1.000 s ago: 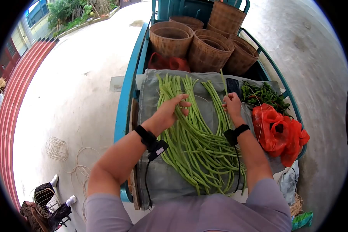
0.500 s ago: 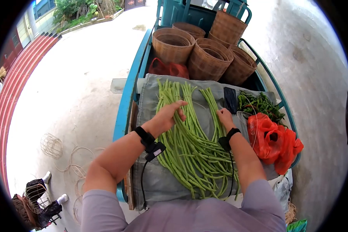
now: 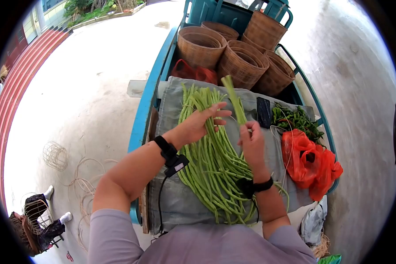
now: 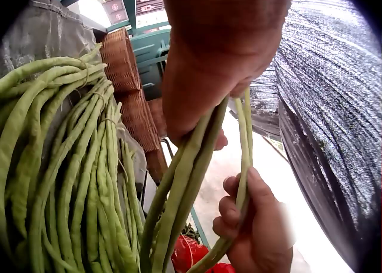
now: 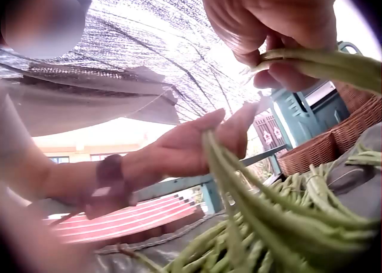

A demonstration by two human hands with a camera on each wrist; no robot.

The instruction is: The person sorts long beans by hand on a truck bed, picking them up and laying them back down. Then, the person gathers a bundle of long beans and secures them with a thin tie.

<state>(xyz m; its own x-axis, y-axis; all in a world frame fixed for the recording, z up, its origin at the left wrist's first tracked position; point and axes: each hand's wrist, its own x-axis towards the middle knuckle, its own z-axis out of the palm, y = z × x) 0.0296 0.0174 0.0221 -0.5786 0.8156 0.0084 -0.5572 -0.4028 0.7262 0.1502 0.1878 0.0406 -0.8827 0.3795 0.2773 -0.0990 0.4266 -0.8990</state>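
Note:
Long green beans (image 3: pixel 207 176) lie in a fanned heap on a grey cloth, some tied in bundles. My left hand (image 3: pixel 197 125) holds several of them near their upper ends, thumb and fingers around the stems. To its right, my right hand (image 3: pixel 253 147) pinches a few beans (image 3: pixel 234 94) whose ends stick up past the fingers. In the left wrist view, the beans (image 4: pixel 194 177) run down from my left hand (image 4: pixel 221 64), beside my right hand (image 4: pixel 256 225). The right wrist view has my right hand (image 5: pixel 280 34) gripping beans above my left hand (image 5: pixel 191 144).
Wicker baskets (image 3: pixel 200 46) stand at the back of the blue cart (image 3: pixel 148 110). To the right on the cloth are a dark flat object (image 3: pixel 263 112), green peppers (image 3: pixel 295 121) and a red plastic bag (image 3: pixel 310 163). A wire basket (image 3: pixel 55 155) lies on the ground at left.
My right hand has turned upward from the right-hand bundle and moved a little left, with bean ends now raised above it. My left hand keeps its hold on the beans.

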